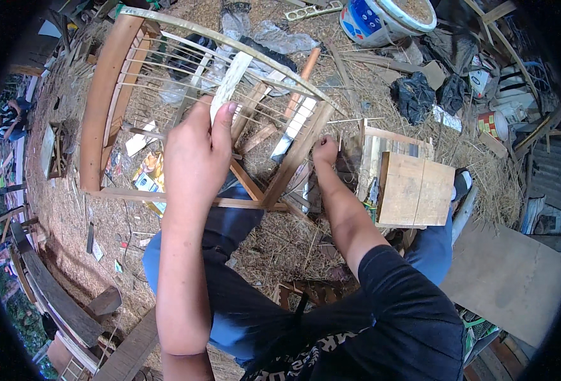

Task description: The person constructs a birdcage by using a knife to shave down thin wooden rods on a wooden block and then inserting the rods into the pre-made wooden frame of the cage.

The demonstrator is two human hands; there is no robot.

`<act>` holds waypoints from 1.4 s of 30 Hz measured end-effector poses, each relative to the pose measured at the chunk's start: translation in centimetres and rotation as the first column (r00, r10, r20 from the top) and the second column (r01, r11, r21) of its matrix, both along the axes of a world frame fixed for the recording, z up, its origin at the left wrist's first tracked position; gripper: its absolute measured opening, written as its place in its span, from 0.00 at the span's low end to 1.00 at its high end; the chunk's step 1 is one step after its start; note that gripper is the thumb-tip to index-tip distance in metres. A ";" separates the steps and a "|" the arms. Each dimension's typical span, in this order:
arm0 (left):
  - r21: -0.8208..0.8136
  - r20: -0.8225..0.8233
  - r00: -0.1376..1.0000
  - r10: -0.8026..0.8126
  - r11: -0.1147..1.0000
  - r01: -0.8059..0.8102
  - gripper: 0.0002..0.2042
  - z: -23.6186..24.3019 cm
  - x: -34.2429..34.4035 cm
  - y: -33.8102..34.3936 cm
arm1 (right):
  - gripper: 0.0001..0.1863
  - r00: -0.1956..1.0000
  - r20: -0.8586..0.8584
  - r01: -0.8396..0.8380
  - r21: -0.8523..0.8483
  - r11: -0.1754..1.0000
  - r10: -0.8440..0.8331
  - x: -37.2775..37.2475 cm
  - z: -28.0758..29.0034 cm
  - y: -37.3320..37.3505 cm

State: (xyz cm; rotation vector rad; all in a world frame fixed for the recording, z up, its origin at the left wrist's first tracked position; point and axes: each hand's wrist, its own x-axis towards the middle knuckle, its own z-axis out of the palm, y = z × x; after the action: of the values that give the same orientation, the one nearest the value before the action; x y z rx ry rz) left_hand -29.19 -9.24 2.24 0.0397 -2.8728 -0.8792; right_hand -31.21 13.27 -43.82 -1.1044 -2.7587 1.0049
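Observation:
In front of me leans a wooden frame (106, 95), like an unfinished cage, with several thin rods running between its sides. My left hand (195, 149) is closed over its top, the thumb pressing on a pale, rough wooden strip (235, 75) that lies across the rods. Just past the frame's right side, my right hand (325, 151) is curled low over the straw. A thin stick (339, 141) shows beside its fingers; whether it is in their grip is unclear.
To the right stands a small wooden box (417, 190) with a flat board side. A white and blue bucket (372, 25) is at the back, with black plastic bags (412, 98) nearby. A large board (509, 279) lies at the right, and dark planks (55, 289) at the left.

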 end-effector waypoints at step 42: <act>-0.161 -0.307 0.647 -0.699 0.708 0.688 0.17 0.1 5.2 20.3 | 0.04 0.480 -0.742 -0.597 -0.668 0.445 -0.468 19.3 48.5 18.0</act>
State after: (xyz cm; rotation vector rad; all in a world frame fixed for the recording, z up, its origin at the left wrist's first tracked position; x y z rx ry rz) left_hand -23.98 11.06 2.35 -1.1841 -2.5241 -0.8169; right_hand -11.87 31.23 4.64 -0.1019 -1.2184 2.3395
